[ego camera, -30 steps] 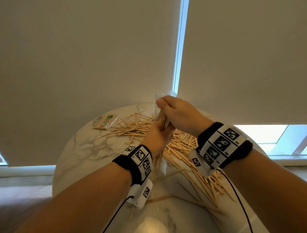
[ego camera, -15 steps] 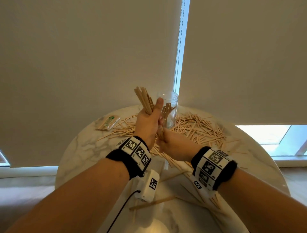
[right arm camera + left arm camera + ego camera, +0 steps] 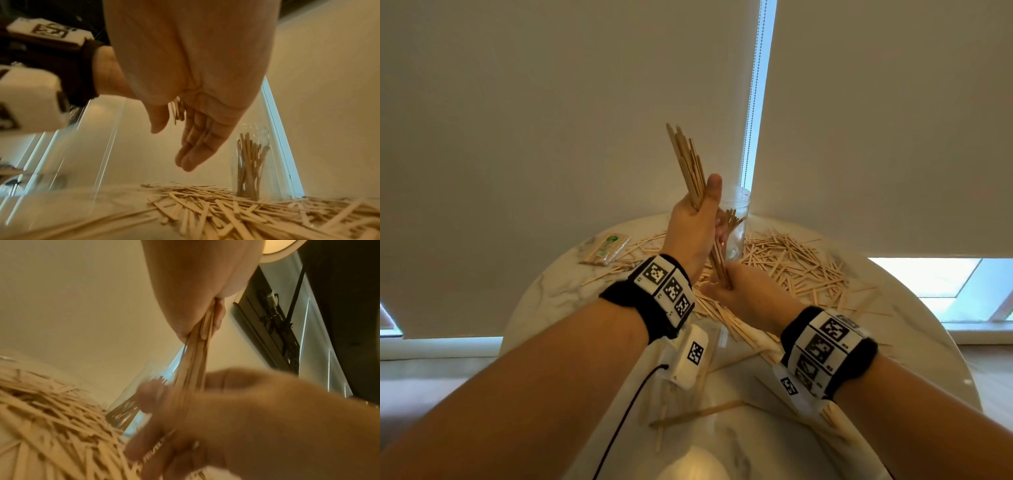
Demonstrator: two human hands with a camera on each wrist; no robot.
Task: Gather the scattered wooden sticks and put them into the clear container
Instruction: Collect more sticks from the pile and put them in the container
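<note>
My left hand grips a bundle of wooden sticks upright, thumb along it, just in front of the clear jar. Below it my right hand lies palm up, fingers straight, with the bundle's lower ends against the palm. The jar stands upright at the table's far edge with several sticks inside. Many loose sticks lie scattered around it. The left wrist view shows the bundle running down from my left hand to the blurred right hand.
The round marble table ends close behind the jar, against white roller blinds. A small packet with a green label lies at the far left. A few single sticks lie near the front, between my forearms.
My right hand has moved from the top of the bundle to beneath it. My left hand has raised the bundle upright, higher than half a second ago.
</note>
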